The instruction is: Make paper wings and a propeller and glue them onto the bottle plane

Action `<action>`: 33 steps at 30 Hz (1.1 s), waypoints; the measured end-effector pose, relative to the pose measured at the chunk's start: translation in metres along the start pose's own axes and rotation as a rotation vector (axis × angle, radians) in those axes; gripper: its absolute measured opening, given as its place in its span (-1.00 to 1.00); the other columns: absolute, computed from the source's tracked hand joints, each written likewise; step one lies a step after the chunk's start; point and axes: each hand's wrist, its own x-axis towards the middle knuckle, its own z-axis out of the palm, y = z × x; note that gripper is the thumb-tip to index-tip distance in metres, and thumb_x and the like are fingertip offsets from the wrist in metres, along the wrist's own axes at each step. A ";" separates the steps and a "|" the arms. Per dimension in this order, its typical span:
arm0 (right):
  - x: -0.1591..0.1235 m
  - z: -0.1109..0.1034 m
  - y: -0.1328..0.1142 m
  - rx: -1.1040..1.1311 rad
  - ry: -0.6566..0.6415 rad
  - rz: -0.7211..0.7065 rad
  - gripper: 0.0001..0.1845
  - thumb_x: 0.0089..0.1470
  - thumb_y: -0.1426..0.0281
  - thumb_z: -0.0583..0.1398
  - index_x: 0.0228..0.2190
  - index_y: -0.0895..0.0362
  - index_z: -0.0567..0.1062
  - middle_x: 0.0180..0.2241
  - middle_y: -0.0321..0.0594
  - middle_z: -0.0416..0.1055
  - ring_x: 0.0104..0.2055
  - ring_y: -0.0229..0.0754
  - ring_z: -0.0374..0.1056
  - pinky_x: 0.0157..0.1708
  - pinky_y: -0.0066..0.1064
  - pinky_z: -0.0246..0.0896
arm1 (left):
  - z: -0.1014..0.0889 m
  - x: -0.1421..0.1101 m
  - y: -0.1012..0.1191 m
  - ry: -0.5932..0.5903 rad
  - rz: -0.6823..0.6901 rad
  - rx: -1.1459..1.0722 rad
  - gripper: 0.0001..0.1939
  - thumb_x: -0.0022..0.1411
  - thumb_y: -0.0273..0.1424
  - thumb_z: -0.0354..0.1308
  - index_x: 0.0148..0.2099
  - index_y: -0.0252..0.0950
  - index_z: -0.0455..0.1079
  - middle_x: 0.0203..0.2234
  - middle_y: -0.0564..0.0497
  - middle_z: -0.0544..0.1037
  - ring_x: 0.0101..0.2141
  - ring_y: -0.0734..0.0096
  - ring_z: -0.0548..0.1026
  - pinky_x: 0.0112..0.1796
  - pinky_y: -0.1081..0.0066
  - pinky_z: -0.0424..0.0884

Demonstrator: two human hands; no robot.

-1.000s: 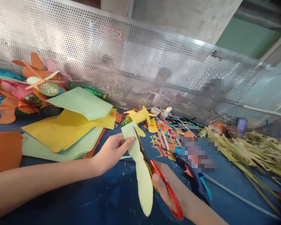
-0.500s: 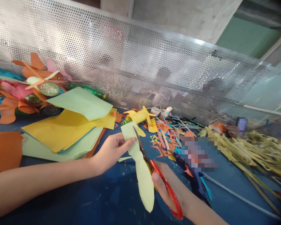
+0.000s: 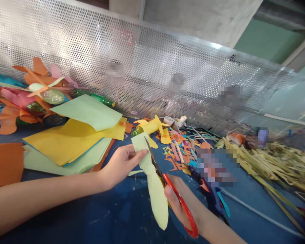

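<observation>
Between the thumb and fingers of my left hand (image 3: pixel 123 164) is the upper part of a pale green paper cutout (image 3: pixel 156 196), narrow in the middle, with a long rounded end hanging down. My right hand (image 3: pixel 181 200) is closed around the red handles of a pair of scissors (image 3: pixel 179 200). Their dark blades lie along the paper's right edge, pointing up and away, near my left thumb. A thin green paper scrap (image 3: pixel 136 173) lies below my left hand. Just beyond the paper is a bottle wrapped in yellow paper (image 3: pixel 151 127).
Stacked coloured paper sheets (image 3: pixel 73 139) lie at the left, before bottles dressed in orange and pink paper (image 3: pixel 40 84). Orange and blue scraps (image 3: pixel 180 145) are heaped beyond my right hand. A dark blue tool (image 3: pixel 208 189) and dried leaves (image 3: pixel 274 166) lie rightward. A perforated metal panel (image 3: pixel 147 61) stands behind.
The cutout's hanging lower end has swung slightly to the right. Both hands and the scissors stay almost in place. The thin green scrap has shifted slightly left.
</observation>
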 end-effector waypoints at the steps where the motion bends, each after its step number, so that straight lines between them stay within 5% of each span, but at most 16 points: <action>1: 0.001 0.000 0.000 0.019 -0.004 0.024 -0.46 0.16 -0.04 -0.24 -0.62 0.09 0.04 -0.60 -0.35 0.03 -0.56 -0.30 -0.03 -0.58 -0.42 -0.14 | 0.000 0.000 0.000 -0.005 0.000 -0.003 -0.75 0.21 -0.25 0.04 -0.40 -0.33 0.33 -0.51 0.07 0.48 -0.50 0.54 0.39 -0.45 0.53 0.33; 33: 0.002 0.004 0.002 0.074 -0.002 0.057 -0.45 0.13 -0.06 -0.22 -0.59 0.10 0.09 -0.59 -0.34 0.06 -0.54 -0.28 -0.02 -0.57 -0.43 -0.13 | 0.001 -0.002 0.000 -0.034 -0.025 -0.166 -0.72 0.23 -0.24 0.04 -0.38 -0.34 0.38 -0.48 0.04 0.51 -0.46 0.50 0.42 -0.41 0.50 0.33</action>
